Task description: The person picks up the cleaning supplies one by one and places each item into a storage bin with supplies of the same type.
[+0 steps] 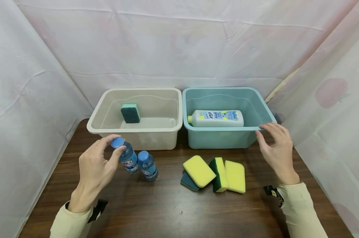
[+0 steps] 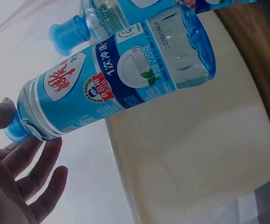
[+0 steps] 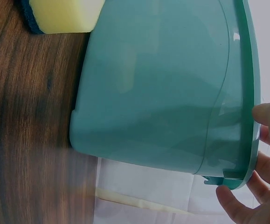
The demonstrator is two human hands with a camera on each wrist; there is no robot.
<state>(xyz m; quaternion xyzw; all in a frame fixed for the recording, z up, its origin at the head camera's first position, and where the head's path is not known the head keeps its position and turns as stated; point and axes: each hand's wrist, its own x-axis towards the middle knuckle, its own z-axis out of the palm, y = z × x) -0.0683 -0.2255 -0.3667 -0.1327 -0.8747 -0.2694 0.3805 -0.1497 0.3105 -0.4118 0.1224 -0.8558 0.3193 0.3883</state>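
My left hand (image 1: 96, 162) pinches the blue cap of a small clear dish soap bottle (image 1: 129, 160), tilted in front of the beige bin (image 1: 140, 140). Whether its base touches the table, I cannot tell. A second dish soap bottle (image 1: 148, 168) stands just right of it. In the left wrist view, the held bottle (image 2: 111, 77) shows a blue label, and its cap sits between thumb and fingers. My right hand (image 1: 277, 150) grips the rim of the teal bin (image 1: 221, 138) at its front right corner. In the right wrist view, the thumb lies outside the rim (image 3: 251, 84), fingers beyond it.
A green sponge (image 1: 131, 114) leans inside the beige bin. Inside the teal bin lies a white bottle with a yellow cap (image 1: 218, 123). Several yellow and green sponges (image 1: 199, 171) lie on the dark wood table (image 1: 167, 215). Pale curtains (image 1: 179, 46) hang behind and beside it.
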